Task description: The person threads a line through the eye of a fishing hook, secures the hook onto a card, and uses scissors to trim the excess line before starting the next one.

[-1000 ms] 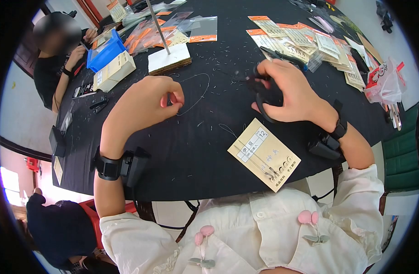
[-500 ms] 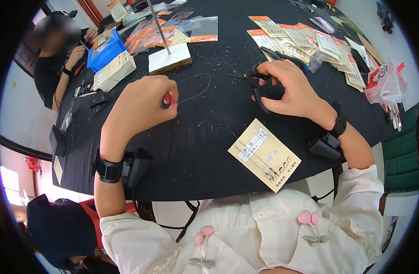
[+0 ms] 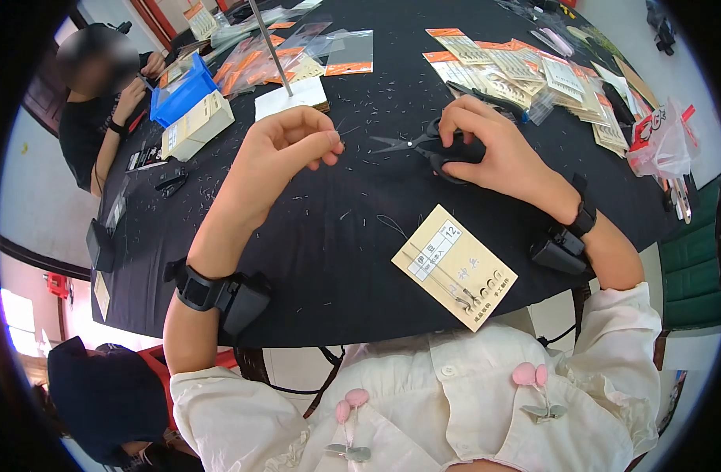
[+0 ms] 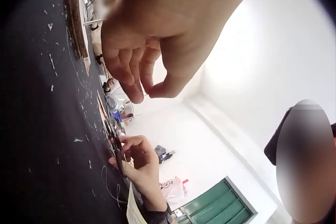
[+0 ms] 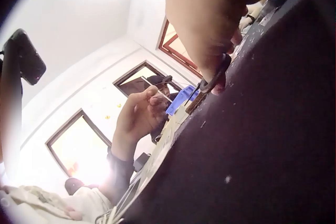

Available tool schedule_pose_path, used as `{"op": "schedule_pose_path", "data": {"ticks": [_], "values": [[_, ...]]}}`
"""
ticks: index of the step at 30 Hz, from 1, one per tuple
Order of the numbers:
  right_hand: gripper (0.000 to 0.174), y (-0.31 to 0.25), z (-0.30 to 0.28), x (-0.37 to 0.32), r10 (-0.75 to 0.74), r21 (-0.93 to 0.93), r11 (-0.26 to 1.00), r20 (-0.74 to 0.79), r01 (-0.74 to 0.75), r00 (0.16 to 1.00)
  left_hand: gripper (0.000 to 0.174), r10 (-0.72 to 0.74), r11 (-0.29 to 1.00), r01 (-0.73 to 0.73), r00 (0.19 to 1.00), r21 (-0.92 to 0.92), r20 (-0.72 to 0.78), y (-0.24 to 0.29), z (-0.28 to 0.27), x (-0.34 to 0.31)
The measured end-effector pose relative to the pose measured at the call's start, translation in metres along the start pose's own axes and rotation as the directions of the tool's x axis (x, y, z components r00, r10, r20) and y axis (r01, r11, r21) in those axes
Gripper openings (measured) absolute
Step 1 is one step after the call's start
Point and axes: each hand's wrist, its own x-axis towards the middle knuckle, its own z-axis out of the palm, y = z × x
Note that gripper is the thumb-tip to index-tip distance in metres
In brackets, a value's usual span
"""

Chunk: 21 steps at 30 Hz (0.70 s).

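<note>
My left hand (image 3: 286, 149) is raised over the middle of the black table, thumb and fingertips pinched together. A thin fishing line (image 3: 346, 130) sticks out from between those fingertips. What else the pinch hides, I cannot tell. In my right hand (image 3: 494, 149) I hold black scissors (image 3: 410, 145), fingers through the handle loops, their blades spread and pointing left toward the left fingertips, a short gap away. Closer to my body lies a yellowish card (image 3: 455, 267) with hooks and line fixed on it. The right wrist view shows a scissor handle (image 5: 223, 71) around my fingers.
A white block (image 3: 290, 98) with an upright metal rod stands behind my left hand. Packaged cards (image 3: 518, 71) are heaped at the back right, near a plastic bag (image 3: 663, 141). At left are a blue bin (image 3: 183, 90) and a card stack (image 3: 197, 126); another person sits beyond. Line clippings litter the cloth.
My left hand has moved right and away from me, turning so its fingertips show. The long loop of line beside it no longer shows. The scissors have turned slightly and their blades have spread.
</note>
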Motion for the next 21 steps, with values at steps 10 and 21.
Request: {"op": "schedule_pose_path", "data": {"ticks": [10, 21], "values": [[0.017, -0.010, -0.011, 0.004, 0.095, 0.209, 0.968, 0.216, -0.141, 0.972, 0.010, -0.057, 0.895, 0.107, 0.990, -0.433, 0.126, -0.005, 0.025, -0.006], [0.020, -0.017, -0.025, 0.008, 0.116, 0.032, 0.990, 0.353, -0.136, 0.929, 0.013, -0.075, 0.780, 0.146, 0.987, -0.608, 0.141, -0.020, 0.031, -0.005]]}}
